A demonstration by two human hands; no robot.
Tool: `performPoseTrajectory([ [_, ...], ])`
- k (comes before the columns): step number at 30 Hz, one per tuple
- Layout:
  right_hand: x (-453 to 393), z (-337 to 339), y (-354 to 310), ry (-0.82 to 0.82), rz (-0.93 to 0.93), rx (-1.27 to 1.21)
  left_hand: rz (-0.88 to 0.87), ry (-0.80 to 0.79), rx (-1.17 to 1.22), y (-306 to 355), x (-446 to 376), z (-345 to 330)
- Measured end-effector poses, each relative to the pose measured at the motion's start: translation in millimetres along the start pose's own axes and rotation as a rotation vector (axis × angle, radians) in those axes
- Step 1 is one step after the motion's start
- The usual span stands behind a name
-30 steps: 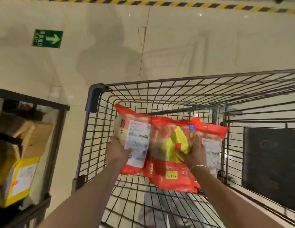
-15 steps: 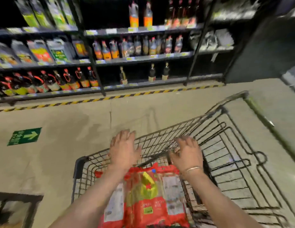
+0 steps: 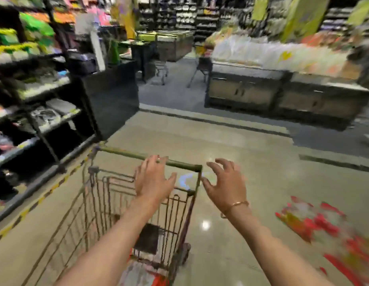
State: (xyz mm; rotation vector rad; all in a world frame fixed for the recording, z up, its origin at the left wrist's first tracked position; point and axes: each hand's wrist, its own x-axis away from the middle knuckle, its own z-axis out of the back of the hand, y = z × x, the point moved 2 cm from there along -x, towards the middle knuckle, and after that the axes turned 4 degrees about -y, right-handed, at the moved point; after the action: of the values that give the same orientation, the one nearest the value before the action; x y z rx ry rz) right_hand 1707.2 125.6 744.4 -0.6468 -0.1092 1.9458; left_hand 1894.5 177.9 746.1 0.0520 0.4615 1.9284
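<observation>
A wire shopping cart (image 3: 93,203) stands in front of me, its green handle bar (image 3: 121,151) at the far end. My left hand (image 3: 152,179) hovers over the right part of that bar with fingers spread; whether it touches the bar is unclear. My right hand (image 3: 227,186), with a bracelet at the wrist, hangs in the air just right of the cart, fingers loosely curled and holding nothing. A red and white packet (image 3: 156,280) shows blurred at the near bottom of the cart.
Dark store shelves (image 3: 45,112) with goods line the left, edged by a yellow-black floor stripe (image 3: 41,200). A long display counter (image 3: 282,93) stands across the aisle ahead. Blurred red and yellow packets (image 3: 323,226) show at lower right. The whole view is motion-blurred.
Both hands let go of the red packets, which stayed in the cart, and rose toward the cart's rim. The view swung up and round from the oil shelves to the open aisle.
</observation>
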Motion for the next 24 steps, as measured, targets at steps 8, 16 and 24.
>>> performPoseTrajectory([
  [8, 116, 159, 219, 0.231, -0.498, 0.206, -0.546, -0.167, 0.134, 265, 47, -72],
  [16, 319, 291, 377, 0.367, -0.882, 0.354, -0.963, -0.401, 0.079, 493, 195, -153],
  [24, 468, 338, 477, 0.36, -1.155, 0.423, -1.156, -0.613, -0.021, 620, 321, -236],
])
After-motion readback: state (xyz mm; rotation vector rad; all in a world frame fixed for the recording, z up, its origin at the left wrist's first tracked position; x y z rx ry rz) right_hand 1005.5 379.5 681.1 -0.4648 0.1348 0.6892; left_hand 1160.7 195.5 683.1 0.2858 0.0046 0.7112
